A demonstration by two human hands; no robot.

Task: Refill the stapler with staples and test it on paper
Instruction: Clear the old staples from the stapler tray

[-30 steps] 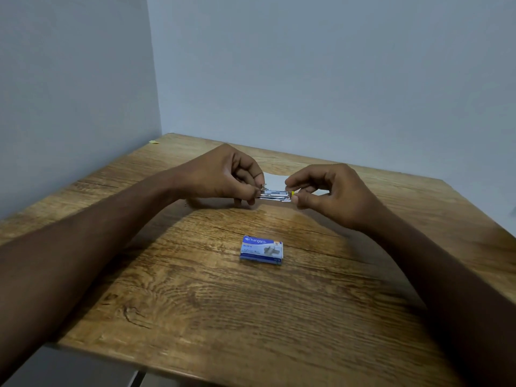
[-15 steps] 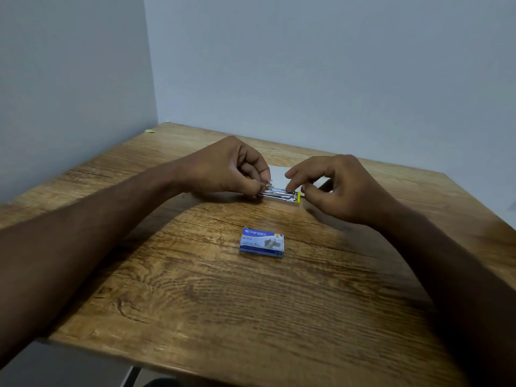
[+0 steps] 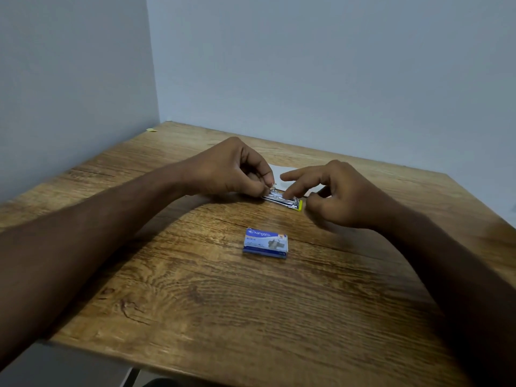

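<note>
We seem to be at a plain desk in a home or small office. A wood-grain table (image 3: 195, 303) fills a corner of bare pale walls (image 3: 335, 65) at twelve o'clock, with a staple box (image 3: 265, 243), a small stapler (image 3: 283, 200) and white paper (image 3: 275, 170) beyond.

"kangaro" on staple box (image 3: 265, 243)
</note>
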